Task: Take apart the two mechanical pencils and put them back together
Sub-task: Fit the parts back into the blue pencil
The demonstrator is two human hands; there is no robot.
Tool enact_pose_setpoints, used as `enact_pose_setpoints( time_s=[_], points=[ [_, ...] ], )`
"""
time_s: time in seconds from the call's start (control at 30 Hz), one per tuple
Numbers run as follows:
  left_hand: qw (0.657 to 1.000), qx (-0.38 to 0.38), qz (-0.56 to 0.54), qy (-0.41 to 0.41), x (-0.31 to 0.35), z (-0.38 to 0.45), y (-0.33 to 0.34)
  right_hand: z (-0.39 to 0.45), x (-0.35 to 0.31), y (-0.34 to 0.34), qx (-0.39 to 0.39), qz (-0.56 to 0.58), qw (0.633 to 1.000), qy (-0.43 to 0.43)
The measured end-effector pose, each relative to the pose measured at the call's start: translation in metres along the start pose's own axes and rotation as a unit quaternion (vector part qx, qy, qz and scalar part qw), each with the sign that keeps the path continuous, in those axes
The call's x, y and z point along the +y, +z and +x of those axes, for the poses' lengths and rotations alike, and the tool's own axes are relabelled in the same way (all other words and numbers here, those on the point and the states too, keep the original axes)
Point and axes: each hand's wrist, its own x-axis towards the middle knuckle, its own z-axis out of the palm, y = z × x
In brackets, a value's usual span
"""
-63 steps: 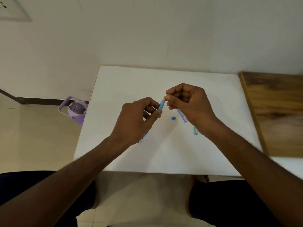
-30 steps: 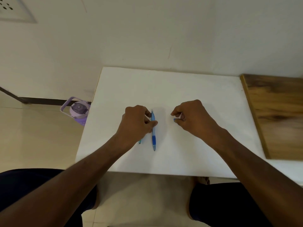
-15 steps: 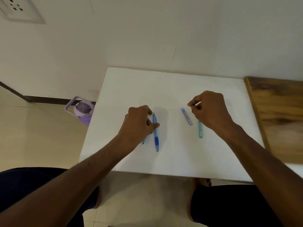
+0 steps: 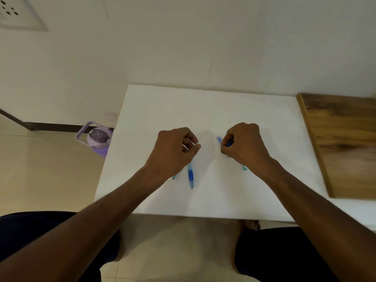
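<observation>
A blue mechanical pencil lies on the white table, tip toward me. My left hand has its fingers curled over the pencil's far end, thumb and forefinger pinching there. A teal pencil tip pokes out from under my left wrist. My right hand pinches a small dark blue piece right beside a pale blue tube lying on the table. A teal part shows under my right wrist.
A wooden table adjoins the white one on the right. A purple water bottle stands on the floor at the left, by the wall. My knees are under the table's near edge.
My right hand has moved left and toward me, onto the pale blue tube, and now covers most of the teal part. My left hand has stayed on the blue pencil.
</observation>
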Motion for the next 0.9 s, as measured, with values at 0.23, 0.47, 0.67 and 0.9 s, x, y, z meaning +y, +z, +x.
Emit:
enact_pose_setpoints(
  time_s=[0.23, 0.47, 0.67, 0.9],
  points=[
    [0.991, -0.008, -0.106, -0.076, 0.005, 0.003, 0.000, -0.018, -0.036, -0.014, 0.004, 0.121, 0.991, -0.054],
    [0.979, 0.030, -0.186, -0.081, 0.006, 0.005, 0.000, -0.026, -0.048, -0.016, 0.008, 0.196, 0.976, -0.092],
    [0.992, 0.047, -0.113, 0.013, 0.006, 0.004, -0.002, -0.019, -0.041, -0.028, 0.020, 0.336, 0.942, -0.007],
    [0.990, 0.034, -0.139, -0.001, 0.008, 0.004, 0.003, -0.015, -0.041, -0.025, 0.019, 0.350, 0.937, -0.005]
  ],
)
